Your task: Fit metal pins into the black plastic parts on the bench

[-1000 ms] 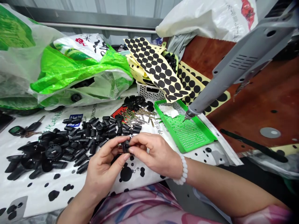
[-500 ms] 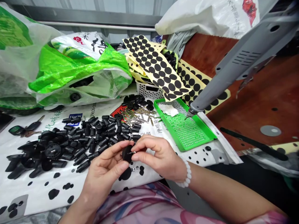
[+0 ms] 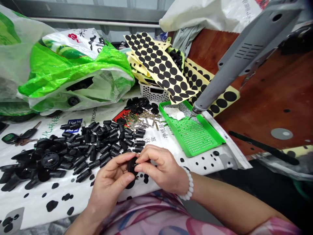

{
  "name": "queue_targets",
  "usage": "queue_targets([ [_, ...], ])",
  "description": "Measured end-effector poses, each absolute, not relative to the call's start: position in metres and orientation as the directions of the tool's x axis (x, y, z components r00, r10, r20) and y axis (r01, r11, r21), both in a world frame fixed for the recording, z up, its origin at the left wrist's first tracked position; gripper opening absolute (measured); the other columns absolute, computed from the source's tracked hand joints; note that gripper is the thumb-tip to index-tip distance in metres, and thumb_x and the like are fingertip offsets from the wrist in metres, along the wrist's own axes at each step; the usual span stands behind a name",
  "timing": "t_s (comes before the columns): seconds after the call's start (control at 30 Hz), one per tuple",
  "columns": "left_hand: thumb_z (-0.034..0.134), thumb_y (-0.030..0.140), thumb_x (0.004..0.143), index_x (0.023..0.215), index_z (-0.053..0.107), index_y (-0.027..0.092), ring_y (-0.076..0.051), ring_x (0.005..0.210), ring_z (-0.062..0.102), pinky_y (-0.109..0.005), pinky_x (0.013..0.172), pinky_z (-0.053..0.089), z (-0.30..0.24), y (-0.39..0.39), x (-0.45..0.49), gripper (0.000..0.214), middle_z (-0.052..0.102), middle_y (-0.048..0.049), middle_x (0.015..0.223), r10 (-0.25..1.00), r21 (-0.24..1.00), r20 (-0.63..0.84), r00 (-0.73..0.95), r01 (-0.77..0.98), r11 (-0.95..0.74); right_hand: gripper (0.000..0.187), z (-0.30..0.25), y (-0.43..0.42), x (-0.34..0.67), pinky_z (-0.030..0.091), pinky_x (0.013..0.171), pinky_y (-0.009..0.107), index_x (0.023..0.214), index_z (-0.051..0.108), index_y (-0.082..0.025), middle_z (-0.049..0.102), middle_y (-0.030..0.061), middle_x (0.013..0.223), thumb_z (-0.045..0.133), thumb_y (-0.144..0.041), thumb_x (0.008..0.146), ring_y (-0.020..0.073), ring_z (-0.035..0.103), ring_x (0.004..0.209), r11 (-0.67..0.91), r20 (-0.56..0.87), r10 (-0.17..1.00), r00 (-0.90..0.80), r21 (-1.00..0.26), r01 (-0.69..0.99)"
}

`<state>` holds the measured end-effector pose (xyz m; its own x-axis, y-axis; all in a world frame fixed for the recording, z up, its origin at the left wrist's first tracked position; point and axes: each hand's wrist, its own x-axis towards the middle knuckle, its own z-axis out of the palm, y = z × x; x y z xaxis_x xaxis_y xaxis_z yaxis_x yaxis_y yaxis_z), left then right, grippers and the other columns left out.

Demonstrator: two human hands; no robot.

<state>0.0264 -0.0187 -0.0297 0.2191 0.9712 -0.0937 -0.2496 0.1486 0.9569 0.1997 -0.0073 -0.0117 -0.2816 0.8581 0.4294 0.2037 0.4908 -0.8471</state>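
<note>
Where both hands meet low at centre, I see the left hand [image 3: 111, 182] and right hand [image 3: 160, 168] pinching a small black round part [image 3: 132, 164] between thumbs and fingertips, just above the spotted sheet [image 3: 61, 199]. Both wrists come in from below, palms turned inward. The right may also hold a pin; too small to tell. Printing on the sheet is unreadable.

left hand [image 3: 110, 182], right hand [image 3: 161, 168] pinch black round part [image 3: 132, 164] together.
</note>
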Motion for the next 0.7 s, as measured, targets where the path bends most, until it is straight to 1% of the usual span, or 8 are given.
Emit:
queue_targets([
  [0.13, 0.075, 0.018, 0.07, 0.104, 0.07, 0.03, -0.018, 0.092, 0.066, -0.021, 0.08, 0.052, -0.03, -0.016, 0.022, 0.036, 0.072, -0.0028, 0.102, 0.938, 0.947, -0.124, 0.322, -0.244, 0.209, 0.013, -0.01, -0.007, 0.204, 0.047, 0.062, 0.025, 0.075, 0.059, -0.015, 0.062, 0.0056, 0.071, 0.056, -0.02, 0.087, 0.0134, 0.058, 0.066, 0.636, 0.544, 0.767, -0.34, -0.713, 0.294],
  [0.27, 0.075, 0.019, 0.07, 0.113, 0.066, 0.03, -0.02, 0.098, 0.064, -0.023, 0.084, 0.051, -0.029, -0.018, 0.017, 0.045, 0.068, -0.0046, 0.112, 0.894, 0.935, -0.134, 0.428, -0.245, 0.257, 0.018, -0.007, -0.011, 0.207, 0.046, 0.064, 0.027, 0.078, 0.058, -0.016, 0.064, 0.0052, 0.071, 0.05, -0.025, 0.091, 0.0139, 0.059, 0.067, 0.744, 0.601, 0.668, -0.438, -0.549, 0.381],
  [0.37, 0.075, 0.022, 0.069, 0.11, 0.068, 0.029, -0.021, 0.095, 0.064, -0.024, 0.079, 0.052, -0.031, -0.02, 0.015, 0.042, 0.069, -0.0058, 0.109, 0.871, 0.937, -0.169, 0.462, -0.199, 0.288, 0.018, -0.005, -0.013, 0.209, 0.045, 0.064, 0.027, 0.081, 0.059, -0.016, 0.065, 0.0045, 0.073, 0.049, -0.026, 0.092, 0.0136, 0.059, 0.068, 0.761, 0.604, 0.649, -0.463, -0.507, 0.405],
  [0.47, 0.078, 0.025, 0.065, 0.107, 0.07, 0.026, -0.021, 0.088, 0.065, -0.024, 0.075, 0.052, -0.034, -0.02, 0.015, 0.042, 0.071, -0.0067, 0.102, 0.892, 0.946, -0.168, 0.42, -0.186, 0.266, 0.018, -0.003, -0.014, 0.213, 0.045, 0.064, 0.026, 0.082, 0.061, -0.016, 0.064, 0.0045, 0.075, 0.05, -0.027, 0.092, 0.013, 0.059, 0.068, 0.764, 0.582, 0.646, -0.494, -0.489, 0.421],
  [0.57, 0.078, 0.028, 0.065, 0.107, 0.07, 0.024, -0.021, 0.088, 0.065, -0.024, 0.077, 0.051, -0.035, -0.018, 0.013, 0.042, 0.071, -0.0066, 0.1, 0.901, 0.949, -0.158, 0.403, -0.189, 0.251, 0.018, 0.001, -0.015, 0.217, 0.044, 0.062, 0.025, 0.083, 0.061, -0.016, 0.065, 0.004, 0.074, 0.049, -0.026, 0.092, 0.0119, 0.058, 0.066, 0.781, 0.595, 0.625, -0.506, -0.462, 0.421],
  [0.7, 0.076, 0.03, 0.069, 0.109, 0.068, 0.026, -0.02, 0.089, 0.065, -0.023, 0.08, 0.05, -0.035, -0.015, 0.009, 0.042, 0.072, -0.0053, 0.098, 0.863, 0.926, -0.157, 0.48, -0.233, 0.298, 0.015, 0.004, -0.018, 0.219, 0.041, 0.059, 0.026, 0.084, 0.062, -0.014, 0.065, 0.0046, 0.074, 0.051, -0.022, 0.091, 0.0116, 0.055, 0.063, 0.815, 0.642, 0.575, -0.507, -0.392, 0.427],
])
